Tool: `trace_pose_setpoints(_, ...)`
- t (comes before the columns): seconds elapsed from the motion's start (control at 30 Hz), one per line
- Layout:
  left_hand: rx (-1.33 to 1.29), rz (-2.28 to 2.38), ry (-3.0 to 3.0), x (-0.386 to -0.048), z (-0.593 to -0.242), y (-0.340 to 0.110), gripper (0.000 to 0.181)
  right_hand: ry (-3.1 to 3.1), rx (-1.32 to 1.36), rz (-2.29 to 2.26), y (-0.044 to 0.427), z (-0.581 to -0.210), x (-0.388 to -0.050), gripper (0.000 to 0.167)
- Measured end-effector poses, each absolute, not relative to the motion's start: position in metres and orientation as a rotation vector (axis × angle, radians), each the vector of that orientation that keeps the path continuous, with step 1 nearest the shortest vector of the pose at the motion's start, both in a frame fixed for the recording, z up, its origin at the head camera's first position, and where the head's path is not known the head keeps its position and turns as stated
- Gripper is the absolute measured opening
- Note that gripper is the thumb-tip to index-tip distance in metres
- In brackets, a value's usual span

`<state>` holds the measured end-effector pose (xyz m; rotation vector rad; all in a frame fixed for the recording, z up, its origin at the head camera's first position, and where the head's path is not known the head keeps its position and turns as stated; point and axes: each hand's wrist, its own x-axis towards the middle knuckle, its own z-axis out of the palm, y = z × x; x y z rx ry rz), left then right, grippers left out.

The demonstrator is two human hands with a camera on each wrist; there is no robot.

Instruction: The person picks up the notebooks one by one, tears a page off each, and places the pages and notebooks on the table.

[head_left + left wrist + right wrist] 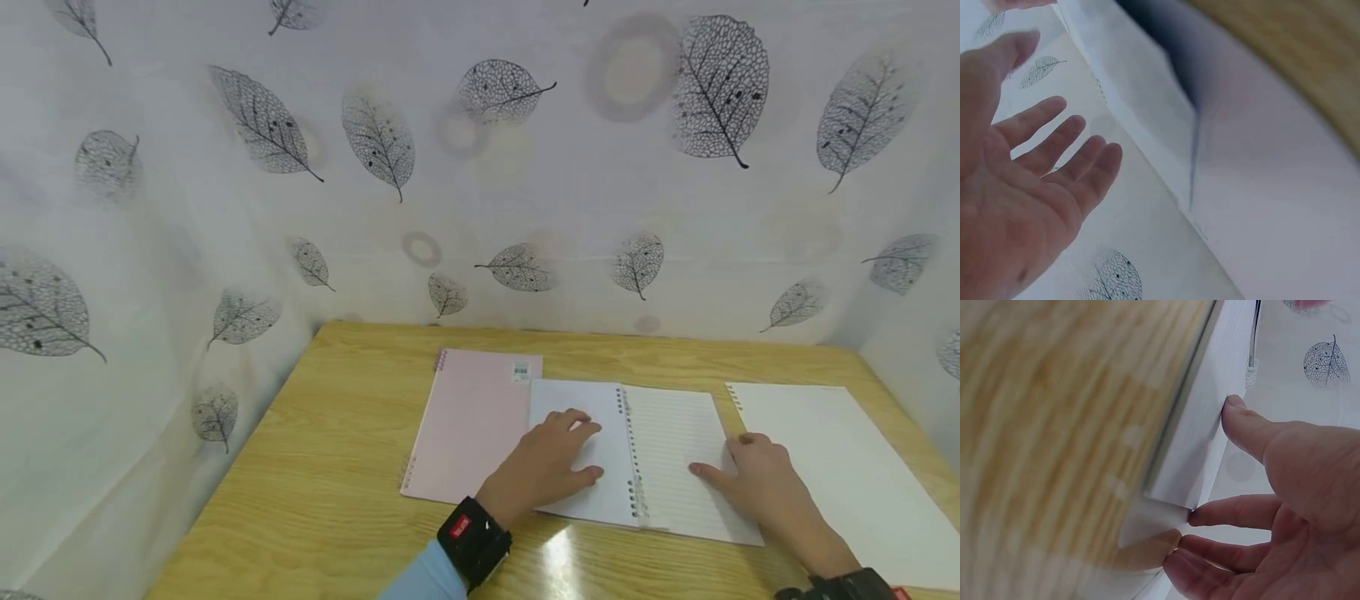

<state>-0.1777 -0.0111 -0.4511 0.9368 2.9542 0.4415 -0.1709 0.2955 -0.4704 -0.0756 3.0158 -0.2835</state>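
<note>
An open spiral notebook (675,417) lies on the table, its left side plain white and its right side lined. My left hand (551,457) is over the plain side, fingers spread and loosely bent; in the left wrist view the palm (1029,200) holds nothing. At the notebook's outer right edge is my right hand (765,479). Its thumb (1247,425) rests on the lined page while the other fingers bend along the edge, seen in the right wrist view. Under the plain side's left edge lies a pink spiral notebook (472,425) with a barcode label.
To the right lies a large white sheet or pad (840,467) with a perforated left edge, close beside my right hand. The wooden table (315,467) meets a leaf-patterned cloth (525,192) at the back and sides.
</note>
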Motion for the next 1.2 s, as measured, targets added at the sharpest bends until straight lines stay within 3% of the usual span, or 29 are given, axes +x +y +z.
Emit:
trace_pose_setpoints(0.23, 0.916, 0.243, 2.816, -0.195, -0.453, 0.008, 0.099, 3.026, -0.163, -0.257, 0.294, -0.470, -0.170, 0.068)
trace_pose_setpoints(0.53, 0.813, 0.106, 2.770, -0.198, -0.456, 0.017, 0.109, 3.052, -0.175, -0.252, 0.290, -0.467, -0.170, 0.061)
trace_pose_setpoints(0.73, 0.832, 0.044, 2.783, -0.201, -0.454, 0.022, 0.108, 3.062, -0.134, -0.444, 0.287, -0.458, -0.171, 0.064)
trace_pose_setpoints(0.87, 0.867, 0.034, 2.789, -0.206, -0.453, 0.024, 0.107, 2.950, -0.038, -0.653, 0.291, -0.444, -0.177, 0.075)
trace_pose_setpoints(1.07, 0.860, 0.027, 2.773, -0.211, -0.451, 0.025, 0.113, 2.642, 0.191, -0.989, 0.310, -0.430, -0.199, 0.096)
trace_pose_setpoints(1.2, 0.789, 0.076, 2.737, -0.212, -0.448, 0.026, 0.121, 2.472, 0.214, -1.145, 0.323, -0.427, -0.217, 0.096)
